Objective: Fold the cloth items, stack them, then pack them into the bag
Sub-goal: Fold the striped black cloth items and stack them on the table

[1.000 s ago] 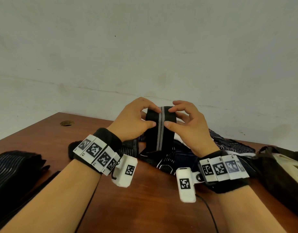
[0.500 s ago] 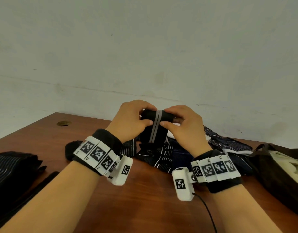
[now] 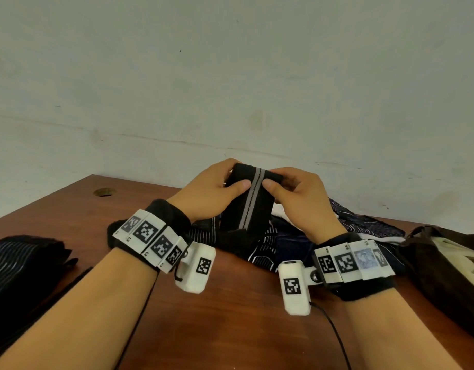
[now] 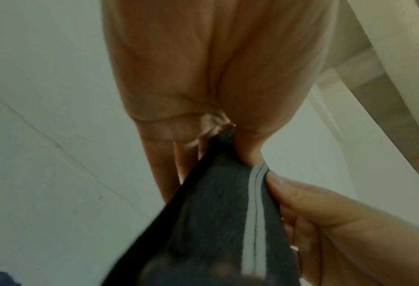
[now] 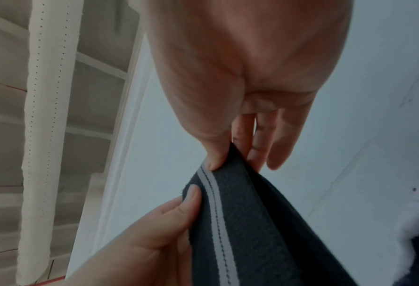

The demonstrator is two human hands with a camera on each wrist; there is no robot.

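Cloth: black cloth (image 3: 246, 201) hung lengthwise above the pile (image 3: 270, 244).
Fingers: left hand (image 3: 214, 193) and right hand (image 3: 297, 198) pinched its top edge, flanking the grey stripe (image 3: 250, 198).

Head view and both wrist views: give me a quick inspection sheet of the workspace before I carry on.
Surface: brown wooden table with a round hole at its far left.
Job's things: black cloth with grey stripe held up; patterned dark cloths heaped behind; dark striped cloth at left; brown bag at right, open, pale fabric inside.
Clutter: nothing seen.
Grippers: left hand and right hand each pinch the cloth's top edge.
Cables: black cable from the right wrist unit.
Surroundings: plain pale wall.
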